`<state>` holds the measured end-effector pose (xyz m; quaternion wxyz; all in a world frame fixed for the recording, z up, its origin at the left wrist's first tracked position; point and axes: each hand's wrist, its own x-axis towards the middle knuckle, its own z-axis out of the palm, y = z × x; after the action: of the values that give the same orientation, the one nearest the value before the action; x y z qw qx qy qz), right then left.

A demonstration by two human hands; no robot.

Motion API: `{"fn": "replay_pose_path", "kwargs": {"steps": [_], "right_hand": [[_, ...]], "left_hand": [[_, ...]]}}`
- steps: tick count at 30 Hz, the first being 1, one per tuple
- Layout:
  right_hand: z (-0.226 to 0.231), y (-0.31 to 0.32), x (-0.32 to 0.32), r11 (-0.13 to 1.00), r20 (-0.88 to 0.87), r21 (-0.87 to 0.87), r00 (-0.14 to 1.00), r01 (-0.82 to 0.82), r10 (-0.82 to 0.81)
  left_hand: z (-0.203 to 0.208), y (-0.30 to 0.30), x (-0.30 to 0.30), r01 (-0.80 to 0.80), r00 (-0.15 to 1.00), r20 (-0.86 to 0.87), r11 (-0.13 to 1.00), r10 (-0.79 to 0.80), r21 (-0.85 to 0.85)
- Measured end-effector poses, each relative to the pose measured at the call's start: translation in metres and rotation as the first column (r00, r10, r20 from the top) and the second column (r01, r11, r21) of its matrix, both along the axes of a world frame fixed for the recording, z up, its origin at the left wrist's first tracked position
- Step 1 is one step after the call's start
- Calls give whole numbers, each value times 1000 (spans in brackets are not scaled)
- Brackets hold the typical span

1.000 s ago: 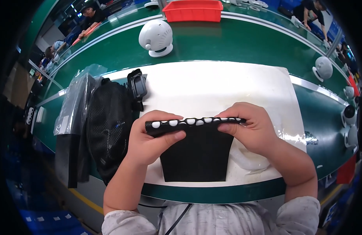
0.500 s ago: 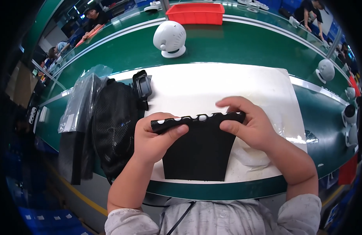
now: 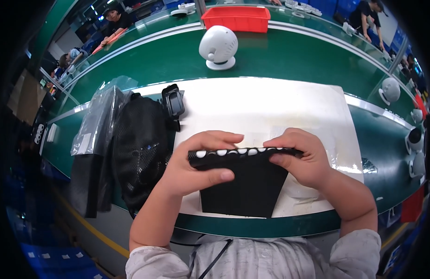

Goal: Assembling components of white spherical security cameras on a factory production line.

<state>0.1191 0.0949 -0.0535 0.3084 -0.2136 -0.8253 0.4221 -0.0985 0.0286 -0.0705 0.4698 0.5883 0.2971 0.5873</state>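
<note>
Between my hands is a black flat sleeve-like piece [image 3: 243, 186], held upright with its lower edge toward me. Its thick upper edge shows a row of white rounded spots; I cannot make out whether these are openings or things inside. My left hand [image 3: 191, 162] is around the left end, its thumb along the near side and its fingers curling over the far side. My right hand [image 3: 308, 158] pinches the right end, thumb in front and fingers behind. A white sheet [image 3: 261, 107] lies beneath on the green table.
At left lie a black mesh bag [image 3: 140, 144], a black strapped device [image 3: 174, 102] and a clear plastic bag [image 3: 96, 125] with black material. Crumpled clear plastic [image 3: 305, 190] is at right. Beyond stand a white round-headed device [image 3: 218, 46] and a red bin [image 3: 236, 19]. Other people work farther off.
The black piece has moved slightly right and nearer me, its upper edge more level. My left thumb has slid right; my right fingers have come down onto the far side. The view has shifted slightly.
</note>
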Motion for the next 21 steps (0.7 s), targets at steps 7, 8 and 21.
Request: {"fn": "replay_pose_path", "kwargs": {"steps": [7,8,21], "right_hand": [[11,50,-16,906,-171,-343,965,-247,198],[9,69,-27,911,-199,-343,966,-228,167],[-66,186,-165,719,462,619,594,315,-658]], "left_hand": [[10,-21,-15,-308,920,-231,948,318,77],[6,-22,-22,-332,926,-171,942,336,49],[20,-38,-34,16,990,-139,997,-6,71]]}}
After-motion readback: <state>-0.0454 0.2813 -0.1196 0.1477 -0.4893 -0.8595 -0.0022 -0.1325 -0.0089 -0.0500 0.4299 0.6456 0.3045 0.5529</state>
